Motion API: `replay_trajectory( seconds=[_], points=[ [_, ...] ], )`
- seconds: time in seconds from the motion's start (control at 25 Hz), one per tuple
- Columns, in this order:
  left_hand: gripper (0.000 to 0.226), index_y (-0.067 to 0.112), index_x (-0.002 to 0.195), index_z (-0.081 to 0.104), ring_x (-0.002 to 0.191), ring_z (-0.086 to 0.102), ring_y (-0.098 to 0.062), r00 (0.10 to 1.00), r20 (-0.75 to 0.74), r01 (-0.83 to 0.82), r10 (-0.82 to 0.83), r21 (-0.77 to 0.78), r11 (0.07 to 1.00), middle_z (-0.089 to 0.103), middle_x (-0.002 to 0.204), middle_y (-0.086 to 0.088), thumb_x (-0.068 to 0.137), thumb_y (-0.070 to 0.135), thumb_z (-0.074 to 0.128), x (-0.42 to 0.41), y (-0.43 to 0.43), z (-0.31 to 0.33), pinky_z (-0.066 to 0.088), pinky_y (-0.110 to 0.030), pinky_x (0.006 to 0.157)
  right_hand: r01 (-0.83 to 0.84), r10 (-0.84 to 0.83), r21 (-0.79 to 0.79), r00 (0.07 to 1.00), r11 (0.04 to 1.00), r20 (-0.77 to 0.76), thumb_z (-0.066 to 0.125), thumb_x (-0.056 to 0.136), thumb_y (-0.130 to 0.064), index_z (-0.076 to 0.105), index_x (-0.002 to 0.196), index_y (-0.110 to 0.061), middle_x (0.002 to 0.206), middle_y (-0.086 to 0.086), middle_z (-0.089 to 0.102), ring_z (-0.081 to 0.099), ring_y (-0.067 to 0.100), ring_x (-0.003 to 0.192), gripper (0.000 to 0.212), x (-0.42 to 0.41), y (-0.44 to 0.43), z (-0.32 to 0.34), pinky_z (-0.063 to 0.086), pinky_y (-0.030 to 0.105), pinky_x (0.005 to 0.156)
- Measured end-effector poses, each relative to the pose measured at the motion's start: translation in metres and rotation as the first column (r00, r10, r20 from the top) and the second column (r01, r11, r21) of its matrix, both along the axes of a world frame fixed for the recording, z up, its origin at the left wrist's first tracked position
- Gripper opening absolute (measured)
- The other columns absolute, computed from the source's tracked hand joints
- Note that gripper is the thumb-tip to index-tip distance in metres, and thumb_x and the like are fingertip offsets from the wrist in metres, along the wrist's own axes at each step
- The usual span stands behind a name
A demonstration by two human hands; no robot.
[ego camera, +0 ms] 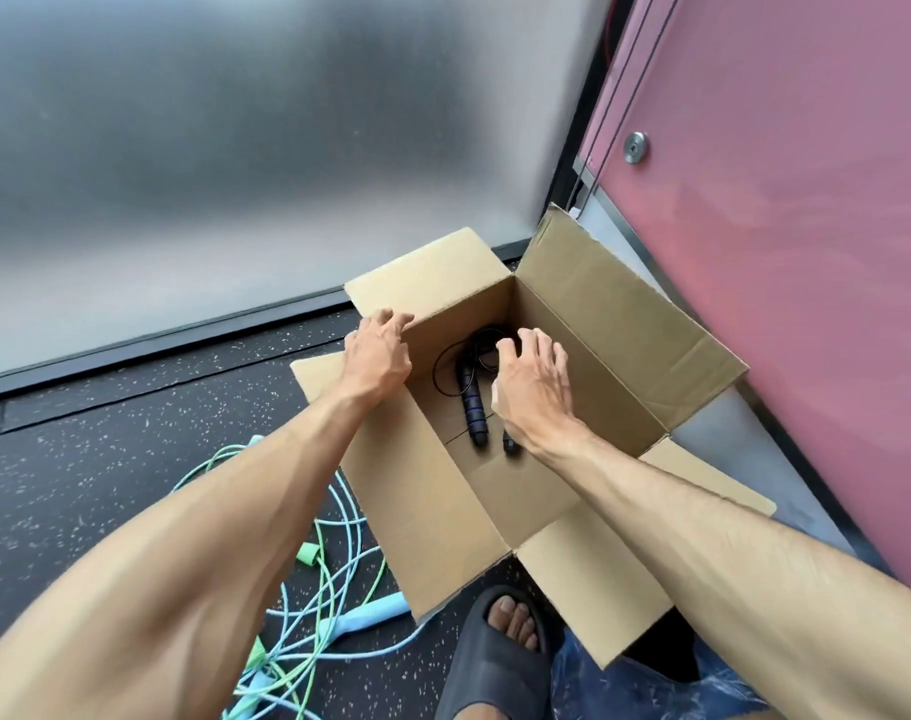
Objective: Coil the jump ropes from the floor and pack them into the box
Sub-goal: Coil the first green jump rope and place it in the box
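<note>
Blue and green jump ropes point(370, 613) lie tangled on the floor point(105, 459), lower left. The left hand point(378, 356) lays bent fingers on the left rim of the open cardboard box point(614, 324); a grip cannot be confirmed. A black jump rope point(471, 407) lies coiled on the box bottom. The right hand point(536, 392) hovers above it, fingers spread, loosely bent, holding nothing.

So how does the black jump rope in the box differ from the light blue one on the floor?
The black jump rope lies gathered in loops inside the box. The light blue jump rope sprawls on the floor, tangled with a green rope. The black cord is thin, the blue one thicker. The black handles carry blue rings, while the blue handle is plain pastel. Both are ropes with handles.
</note>
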State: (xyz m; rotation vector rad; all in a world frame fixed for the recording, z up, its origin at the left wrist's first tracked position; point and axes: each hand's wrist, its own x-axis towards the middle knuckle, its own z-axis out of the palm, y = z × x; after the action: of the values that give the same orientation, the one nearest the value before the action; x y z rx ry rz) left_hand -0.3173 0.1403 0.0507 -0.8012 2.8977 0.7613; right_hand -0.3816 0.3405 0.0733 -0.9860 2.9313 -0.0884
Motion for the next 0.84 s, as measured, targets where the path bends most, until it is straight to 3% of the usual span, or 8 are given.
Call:
replay_trajectory(
  seconds=[0.12, 0.32, 0.44, 0.52, 0.64, 0.76, 0.84],
  points=[
    [0.04, 0.018, 0.133, 0.056, 0.121, 0.049, -0.032, 0.998, -0.064, -0.013, 0.007, -0.086, 0.996, 0.054, 0.133, -0.011, 0.094, 0.013, 0.047, 0.059, -0.017, 0.014, 0.039, -0.048, 0.099, -0.219, 0.226, -0.13, 0.974, 0.967, 0.036, 0.046, 0.088, -0.016, 0.057, 0.109, -0.014, 0.109, 0.01, 0.058, 0.052, 0.03, 0.102, 0.024, 0.048, -0.042, 0.019, 0.044, 0.043, 0.086],
    [0.028, 0.012, 0.119, 0.062, 0.102, 0.058, -0.03, 0.979, -0.122, -0.18, 0.164, -0.132, 0.975, 0.06, 0.111, -0.012, 0.098, 0.016, 0.045, 0.195, -0.049, 0.029, 0.046, -0.047, 0.089, -0.452, 0.513, -0.31, 0.844, 0.837, 0.154, 0.043, 0.095, -0.015, 0.056, 0.107, -0.012, 0.101, 0.009, 0.061, 0.057, 0.025, 0.094, 0.018, 0.151, -0.102, 0.049, 0.05, 0.041, 0.084],
    [0.022, 0.01, 0.107, 0.064, 0.096, 0.063, -0.036, 0.952, -0.036, -0.305, 0.303, -0.047, 0.951, 0.065, 0.104, -0.015, 0.095, 0.014, 0.046, 0.272, -0.05, 0.016, 0.05, -0.047, 0.084, -0.535, 0.585, -0.238, 0.751, 0.811, 0.306, 0.042, 0.099, -0.017, 0.057, 0.11, -0.008, 0.103, 0.014, 0.062, 0.06, 0.031, 0.094, 0.021, 0.209, -0.117, 0.041, 0.05, 0.044, 0.081],
    [0.022, 0.011, 0.104, 0.065, 0.097, 0.065, -0.036, 0.944, 0.056, -0.325, 0.324, 0.008, 0.946, 0.069, 0.105, -0.015, 0.093, 0.013, 0.046, 0.31, -0.041, -0.003, 0.052, -0.043, 0.082, -0.527, 0.544, -0.165, 0.733, 0.834, 0.408, 0.045, 0.095, -0.017, 0.06, 0.107, -0.005, 0.104, 0.019, 0.065, 0.062, 0.038, 0.097, 0.023, 0.239, -0.124, 0.02, 0.05, 0.043, 0.08],
    [0.025, 0.012, 0.109, 0.063, 0.101, 0.064, -0.035, 0.956, 0.124, -0.279, 0.267, 0.085, 0.957, 0.068, 0.111, -0.014, 0.091, 0.009, 0.047, 0.33, -0.021, -0.035, 0.052, -0.042, 0.085, -0.326, 0.289, -0.033, 0.782, 0.945, 0.552, 0.047, 0.091, -0.01, 0.059, 0.111, -0.003, 0.108, 0.02, 0.065, 0.064, 0.04, 0.101, 0.025, 0.264, -0.12, -0.021, 0.051, 0.04, 0.081],
    [0.039, 0.009, 0.122, 0.061, 0.114, 0.056, -0.032, 0.983, 0.157, -0.107, 0.091, 0.095, 0.99, 0.061, 0.12, -0.013, 0.086, 0.002, 0.046, 0.313, 0.0, -0.063, 0.046, -0.042, 0.097, -0.14, 0.049, 0.108, 0.804, 0.984, 0.593, 0.051, 0.091, -0.009, 0.056, 0.113, -0.002, 0.116, 0.02, 0.063, 0.061, 0.04, 0.108, 0.024, 0.27, -0.1, -0.058, 0.049, 0.039, 0.083],
    [0.046, 0.008, 0.128, 0.058, 0.117, 0.053, -0.031, 0.986, 0.166, -0.01, -0.001, 0.065, 0.998, 0.059, 0.125, -0.009, 0.084, 0.0, 0.047, 0.298, 0.008, -0.079, 0.045, -0.045, 0.098, -0.09, -0.026, 0.153, 0.779, 0.984, 0.626, 0.053, 0.089, -0.008, 0.056, 0.107, -0.005, 0.115, 0.018, 0.062, 0.06, 0.038, 0.107, 0.019, 0.269, -0.092, -0.08, 0.046, 0.038, 0.081]
  ],
)
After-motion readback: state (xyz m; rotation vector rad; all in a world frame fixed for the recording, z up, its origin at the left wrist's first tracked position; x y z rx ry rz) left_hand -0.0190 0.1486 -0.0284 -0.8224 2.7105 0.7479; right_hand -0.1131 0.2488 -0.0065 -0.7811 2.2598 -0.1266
